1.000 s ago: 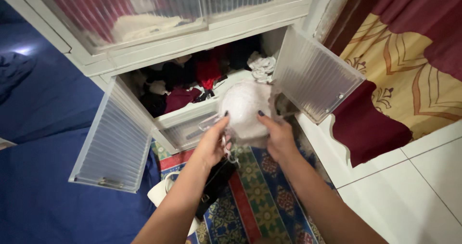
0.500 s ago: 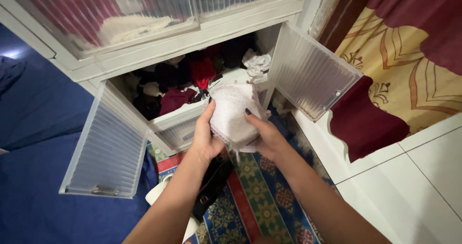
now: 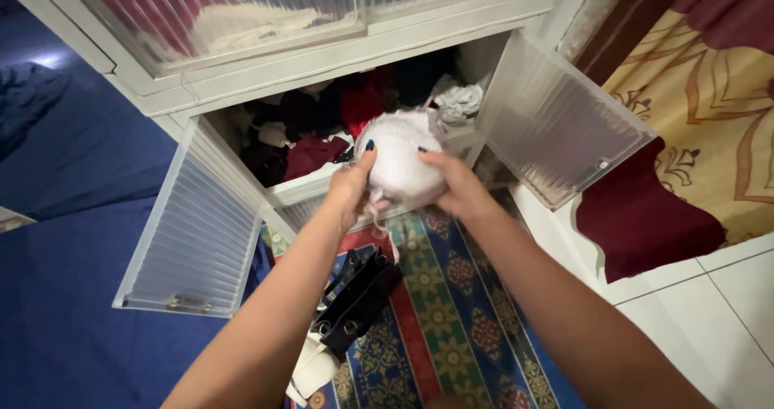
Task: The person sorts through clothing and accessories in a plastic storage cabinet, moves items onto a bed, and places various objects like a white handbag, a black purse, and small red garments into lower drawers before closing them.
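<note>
Item: pale pink padded garment (image 3: pixel 401 160), rounded and folded into a bundle, held in the air in front of an open white plastic cabinet (image 3: pixel 339 50).

Grip: left hand (image 3: pixel 352 189) closed on the bundle's left side, thumb up over its top edge. Right hand (image 3: pixel 458 185) closed on its right side, fingers curled across the front. Both hands hold the one bundle between them; a thin strap hangs from its underside, loose, between the wrists.

Behind the grip: the lower compartment of the cabinet, doors swung wide. Inside, a heap of dark, red and maroon clothes (image 3: pixel 314 131) to the left of the bundle, and a grey-white crumpled cloth (image 3: pixel 459 102) just up and right of it. The compartment's front lip runs just behind and below the bundle; whether the bundle touches it cannot be told.

Left of the grip: ribbed translucent left door (image 3: pixel 193 239), standing out from the cabinet, its latch edge low and well clear of the left forearm.

Right of the grip: ribbed right door (image 3: pixel 556 118), swung out, its lower edge near the right wrist but apart from it.

Below the grip: patterned striped rug (image 3: pixel 451 320), with a black strapped bag (image 3: pixel 355 296) lying under the left forearm and a white object at its lower end. Open rug shows between the two forearms.

Far right: white tiled floor (image 3: pixel 709 296) and a maroon and gold cloth (image 3: pixel 693 151) lying over it.

Far left: blue bedding (image 3: pixel 64 296).
</note>
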